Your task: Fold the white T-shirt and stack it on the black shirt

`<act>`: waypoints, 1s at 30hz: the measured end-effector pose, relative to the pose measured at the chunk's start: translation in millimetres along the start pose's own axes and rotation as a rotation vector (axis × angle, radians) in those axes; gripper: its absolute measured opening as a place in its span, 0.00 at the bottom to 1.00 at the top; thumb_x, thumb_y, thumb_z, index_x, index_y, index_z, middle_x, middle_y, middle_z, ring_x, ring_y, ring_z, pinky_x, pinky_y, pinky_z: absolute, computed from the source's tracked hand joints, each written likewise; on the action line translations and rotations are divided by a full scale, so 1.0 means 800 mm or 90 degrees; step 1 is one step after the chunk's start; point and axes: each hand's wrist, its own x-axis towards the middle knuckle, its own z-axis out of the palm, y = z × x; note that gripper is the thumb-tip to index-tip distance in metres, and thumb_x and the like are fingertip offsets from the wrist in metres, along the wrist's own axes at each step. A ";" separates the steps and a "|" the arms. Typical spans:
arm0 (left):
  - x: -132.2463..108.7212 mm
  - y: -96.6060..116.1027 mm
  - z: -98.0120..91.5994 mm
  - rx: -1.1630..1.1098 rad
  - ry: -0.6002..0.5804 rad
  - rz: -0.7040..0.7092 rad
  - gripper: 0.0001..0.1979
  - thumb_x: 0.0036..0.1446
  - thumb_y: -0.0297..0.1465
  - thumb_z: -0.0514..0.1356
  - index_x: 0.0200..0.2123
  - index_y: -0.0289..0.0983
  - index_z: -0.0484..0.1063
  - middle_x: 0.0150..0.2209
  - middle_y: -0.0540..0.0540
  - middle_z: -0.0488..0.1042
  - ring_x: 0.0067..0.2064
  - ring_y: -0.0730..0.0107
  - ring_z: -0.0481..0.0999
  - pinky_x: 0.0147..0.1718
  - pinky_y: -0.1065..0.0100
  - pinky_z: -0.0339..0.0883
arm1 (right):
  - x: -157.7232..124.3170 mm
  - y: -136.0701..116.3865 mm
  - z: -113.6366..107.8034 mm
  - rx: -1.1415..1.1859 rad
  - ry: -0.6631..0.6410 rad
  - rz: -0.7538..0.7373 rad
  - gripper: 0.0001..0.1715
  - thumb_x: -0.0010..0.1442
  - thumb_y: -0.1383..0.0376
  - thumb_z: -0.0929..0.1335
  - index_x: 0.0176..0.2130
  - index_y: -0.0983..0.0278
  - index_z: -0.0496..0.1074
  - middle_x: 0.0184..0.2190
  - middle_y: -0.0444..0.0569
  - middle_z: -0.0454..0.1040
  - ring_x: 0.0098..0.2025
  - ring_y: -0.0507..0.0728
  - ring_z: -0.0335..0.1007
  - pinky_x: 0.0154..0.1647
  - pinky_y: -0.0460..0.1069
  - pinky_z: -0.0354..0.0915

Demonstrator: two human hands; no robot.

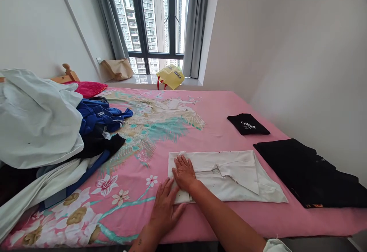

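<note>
A white collared shirt point(229, 173) lies folded flat on the pink bedsheet point(200, 129) near the front edge. My right hand point(183, 172) rests flat on the shirt's left end, fingers stretched out. My left hand point(164, 206) lies flat just below it, fingertips touching the shirt's lower left corner, palm on the sheet. Neither hand holds anything.
A heap of white, blue and black clothes point(48, 137) fills the bed's left side. A folded black garment point(309, 171) lies at the right, and a small black one with white lettering point(248, 124) behind it. A yellow bag point(171, 77) and a brown bag point(119, 68) sit on the window sill.
</note>
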 end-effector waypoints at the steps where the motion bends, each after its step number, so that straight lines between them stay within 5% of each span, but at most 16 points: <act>1: -0.003 -0.003 0.005 0.001 0.036 -0.052 0.27 0.57 0.40 0.51 0.59 0.39 0.58 0.61 0.39 0.58 0.63 0.55 0.54 0.58 0.49 0.51 | -0.001 0.000 0.002 -0.003 0.013 0.018 0.31 0.64 0.56 0.53 0.62 0.65 0.53 0.65 0.51 0.46 0.66 0.58 0.33 0.63 0.58 0.29; 4: -0.010 -0.009 0.017 0.024 0.100 -0.172 0.25 0.58 0.38 0.49 0.56 0.34 0.62 0.58 0.36 0.62 0.61 0.54 0.57 0.57 0.49 0.53 | 0.004 -0.007 -0.001 -0.014 -0.015 0.058 0.33 0.62 0.56 0.55 0.62 0.66 0.52 0.65 0.54 0.45 0.66 0.60 0.33 0.62 0.61 0.31; 7: -0.012 -0.008 0.023 0.034 0.112 -0.175 0.28 0.57 0.38 0.51 0.59 0.35 0.57 0.60 0.37 0.59 0.62 0.54 0.54 0.59 0.48 0.50 | 0.014 -0.022 -0.011 -0.032 -0.030 0.045 0.33 0.61 0.56 0.57 0.62 0.66 0.54 0.64 0.56 0.48 0.66 0.62 0.34 0.61 0.64 0.26; 11: -0.012 -0.007 0.023 0.025 0.136 -0.164 0.29 0.57 0.38 0.51 0.60 0.34 0.55 0.61 0.37 0.58 0.63 0.55 0.53 0.59 0.49 0.49 | 0.019 -0.027 -0.017 0.021 0.116 0.033 0.31 0.59 0.60 0.60 0.61 0.65 0.55 0.64 0.54 0.50 0.65 0.60 0.38 0.63 0.58 0.35; 15: -0.015 -0.009 0.019 0.013 0.151 -0.158 0.26 0.58 0.38 0.50 0.58 0.35 0.57 0.59 0.38 0.61 0.62 0.57 0.55 0.58 0.50 0.52 | 0.008 0.007 -0.016 0.183 0.228 0.203 0.29 0.57 0.63 0.60 0.57 0.70 0.59 0.54 0.58 0.64 0.57 0.60 0.56 0.57 0.54 0.51; 19: -0.016 0.001 0.009 0.039 0.111 -0.071 0.31 0.54 0.41 0.54 0.60 0.39 0.54 0.62 0.39 0.55 0.64 0.53 0.51 0.60 0.45 0.40 | 0.005 0.043 -0.025 0.374 0.125 0.271 0.27 0.57 0.62 0.60 0.55 0.69 0.61 0.40 0.52 0.73 0.41 0.56 0.69 0.44 0.49 0.61; 22: -0.011 0.017 0.004 0.057 0.061 0.022 0.35 0.53 0.39 0.56 0.62 0.40 0.49 0.64 0.40 0.50 0.65 0.52 0.47 0.61 0.43 0.30 | 0.017 0.053 -0.036 0.378 0.074 0.296 0.26 0.54 0.59 0.62 0.50 0.70 0.66 0.36 0.51 0.74 0.35 0.55 0.70 0.37 0.47 0.62; 26: -0.001 0.036 0.012 0.052 0.034 0.017 0.30 0.53 0.31 0.53 0.61 0.38 0.54 0.63 0.40 0.54 0.64 0.55 0.50 0.61 0.46 0.35 | 0.042 0.051 -0.049 0.352 0.024 0.324 0.15 0.45 0.58 0.68 0.30 0.67 0.72 0.26 0.50 0.72 0.33 0.58 0.68 0.34 0.49 0.60; 30: 0.007 0.047 0.020 0.010 0.022 -0.068 0.28 0.52 0.33 0.54 0.58 0.39 0.59 0.61 0.38 0.59 0.62 0.53 0.56 0.58 0.43 0.42 | 0.061 0.041 -0.054 0.375 -0.030 0.340 0.09 0.41 0.65 0.69 0.16 0.65 0.67 0.13 0.43 0.61 0.26 0.55 0.66 0.29 0.47 0.57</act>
